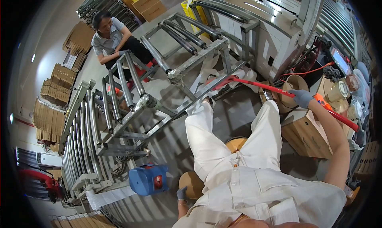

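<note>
My right hand (301, 98), in a grey glove, is closed round a long red pole (274, 89). The pole slants from beside my right arm down to the floor beyond my feet, where its wider red end (221, 82) lies among white film scraps (248, 76) next to the roller frame. Low at my left side, my gloved left hand (182, 193) is at the edge of a round brown disc-shaped piece (191, 185). Its fingers appear curled on that edge; what lies beneath the disc is hidden.
Left and ahead stand metal roller conveyor frames (131, 104); a person (111, 39) crouches behind them. A blue container (144, 180) sits at my left. On the right are a wooden cabinet (304, 132), an open cardboard drum (293, 84) and a cluttered bench. Flat cardboard stacks (49, 116) line the far left.
</note>
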